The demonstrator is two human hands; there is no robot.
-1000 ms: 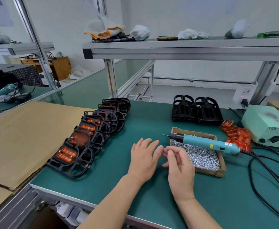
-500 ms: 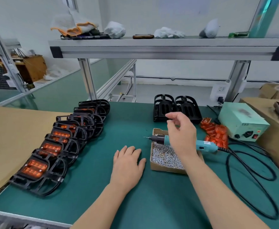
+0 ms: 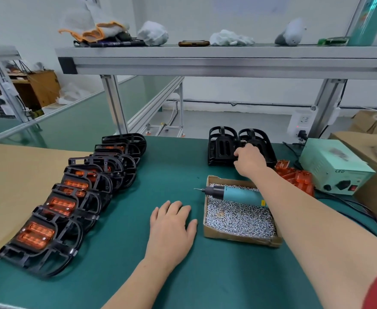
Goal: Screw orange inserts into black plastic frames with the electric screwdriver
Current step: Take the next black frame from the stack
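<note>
Two stacks of bare black plastic frames (image 3: 222,146) stand at the back of the green mat. My right hand (image 3: 248,160) is stretched out to the right-hand stack, fingers curled onto a frame's front edge. Flat on the mat in front of me lies my left hand (image 3: 171,224), fingers spread, holding nothing. The teal electric screwdriver (image 3: 234,195) rests across a cardboard box of screws (image 3: 238,219), tip pointing left. Loose orange inserts (image 3: 294,177) are heaped right of the black frames. A row of frames with orange inserts fitted (image 3: 71,195) overlaps along the left.
A pale green power supply (image 3: 334,166) sits at the right with black cables (image 3: 350,204) trailing over the mat. Brown cardboard (image 3: 11,181) covers the left bench. An aluminium shelf (image 3: 205,61) with gloves and rags spans overhead. Cardboard boxes (image 3: 375,126) stand at far right.
My right hand has moved away from beside my left hand, over the screw box, back to the stack of black frames. The left hand has stayed flat on the mat.
</note>
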